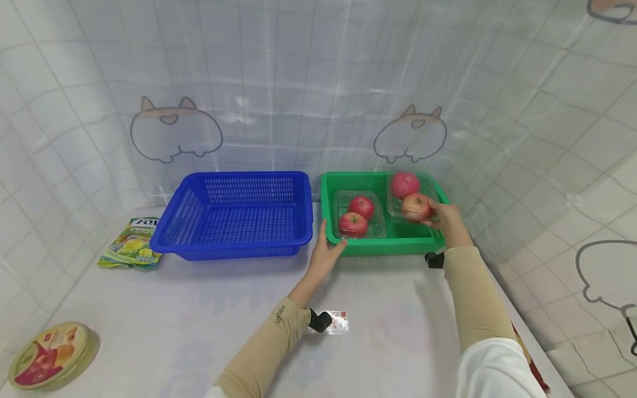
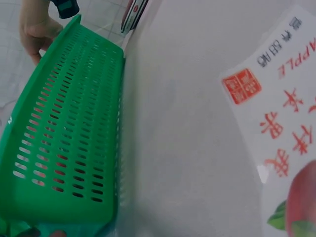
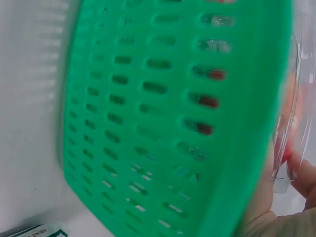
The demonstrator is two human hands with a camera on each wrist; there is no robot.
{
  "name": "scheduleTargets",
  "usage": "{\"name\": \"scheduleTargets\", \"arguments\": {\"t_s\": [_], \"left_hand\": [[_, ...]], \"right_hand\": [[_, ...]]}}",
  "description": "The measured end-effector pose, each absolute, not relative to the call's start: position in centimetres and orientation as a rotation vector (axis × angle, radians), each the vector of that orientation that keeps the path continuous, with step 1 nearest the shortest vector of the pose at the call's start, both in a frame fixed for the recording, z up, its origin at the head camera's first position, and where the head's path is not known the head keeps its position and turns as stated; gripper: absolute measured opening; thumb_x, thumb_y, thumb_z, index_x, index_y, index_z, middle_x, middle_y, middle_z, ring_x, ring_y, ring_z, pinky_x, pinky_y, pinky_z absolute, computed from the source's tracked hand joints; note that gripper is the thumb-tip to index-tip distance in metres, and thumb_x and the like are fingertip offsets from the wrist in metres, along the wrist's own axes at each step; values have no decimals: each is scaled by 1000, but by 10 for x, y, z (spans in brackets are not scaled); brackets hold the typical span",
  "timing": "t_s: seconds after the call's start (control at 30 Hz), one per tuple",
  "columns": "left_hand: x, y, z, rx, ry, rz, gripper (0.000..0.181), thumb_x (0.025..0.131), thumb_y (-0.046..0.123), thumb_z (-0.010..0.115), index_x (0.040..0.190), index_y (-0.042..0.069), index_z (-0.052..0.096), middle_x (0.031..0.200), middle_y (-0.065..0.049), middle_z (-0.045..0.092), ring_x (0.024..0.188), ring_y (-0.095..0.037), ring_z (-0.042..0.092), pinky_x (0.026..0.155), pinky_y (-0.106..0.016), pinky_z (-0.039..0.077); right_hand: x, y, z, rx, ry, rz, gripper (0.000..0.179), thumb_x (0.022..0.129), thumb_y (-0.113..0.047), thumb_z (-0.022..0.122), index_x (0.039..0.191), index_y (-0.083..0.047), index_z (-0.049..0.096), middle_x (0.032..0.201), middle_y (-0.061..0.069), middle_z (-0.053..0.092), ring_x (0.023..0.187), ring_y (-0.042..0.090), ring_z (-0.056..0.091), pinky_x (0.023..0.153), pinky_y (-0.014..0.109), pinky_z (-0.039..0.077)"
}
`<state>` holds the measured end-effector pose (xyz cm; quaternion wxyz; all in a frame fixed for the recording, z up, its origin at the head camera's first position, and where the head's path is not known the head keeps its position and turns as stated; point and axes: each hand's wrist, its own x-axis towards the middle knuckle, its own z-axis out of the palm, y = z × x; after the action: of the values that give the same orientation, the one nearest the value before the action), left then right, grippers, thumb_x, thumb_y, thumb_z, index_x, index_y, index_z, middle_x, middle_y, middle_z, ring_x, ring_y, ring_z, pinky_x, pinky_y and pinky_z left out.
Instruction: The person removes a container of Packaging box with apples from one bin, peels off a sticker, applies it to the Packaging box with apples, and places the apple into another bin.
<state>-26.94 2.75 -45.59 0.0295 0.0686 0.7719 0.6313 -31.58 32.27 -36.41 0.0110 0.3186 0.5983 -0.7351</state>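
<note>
In the head view, my right hand grips a clear plastic box with two red apples inside, tilted over the right part of a green basket. The right wrist view shows fingers and thumb on the edge of this box, just past the basket's rim. A second clear box with two apples lies in the basket's left part. My left hand touches the basket's front left corner, thumb at the front rim and fingers extended along the side. Most of that hand is outside the left wrist view.
A blue basket stands left of the green one. Beside it lies a green and yellow packet. A round tub sits at the front left. A white label with an apple picture lies near my left wrist. Curtains enclose the table.
</note>
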Motion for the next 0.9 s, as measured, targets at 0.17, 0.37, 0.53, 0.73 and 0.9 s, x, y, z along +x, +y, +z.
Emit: {"name": "scheduleTargets", "arguments": {"t_s": [0.17,0.37,0.53,0.73,0.9], "left_hand": [[-262,29,-448,263,2544,1830,78,91,28,56,149,9,6,150,-22,14,136,-37,21,107,-51,24],[-251,31,-437,288,2670,1691,78,91,37,54,149,10,9,150,-28,4,132,-49,19,102,-60,26],[-246,34,-426,339,2757,1641,75,90,39,54,149,13,15,152,-22,6,137,-44,7,100,-63,24],[-243,37,-414,455,2725,1858,70,92,33,55,148,13,18,152,-15,13,140,-32,10,104,-57,25],[-246,39,-403,428,2541,2047,81,91,37,55,149,19,1,154,-9,7,140,-27,10,108,-53,20]], "right_hand": [[-309,311,-353,992,1689,-2401,63,91,-16,53,147,-17,22,141,3,31,125,24,40,70,30,55],[-302,295,-348,893,1540,-2467,8,90,-15,57,86,-14,64,100,1,44,81,18,52,67,32,55],[-294,277,-344,838,1432,-2483,16,91,-16,56,77,-14,63,100,3,43,80,21,53,69,33,55],[-284,244,-345,849,1290,-2509,5,91,-16,56,89,-15,61,114,2,38,113,26,47,74,35,55],[-277,212,-342,843,1263,-2523,33,93,-20,53,126,-19,50,144,1,22,133,25,30,78,35,53]]}}
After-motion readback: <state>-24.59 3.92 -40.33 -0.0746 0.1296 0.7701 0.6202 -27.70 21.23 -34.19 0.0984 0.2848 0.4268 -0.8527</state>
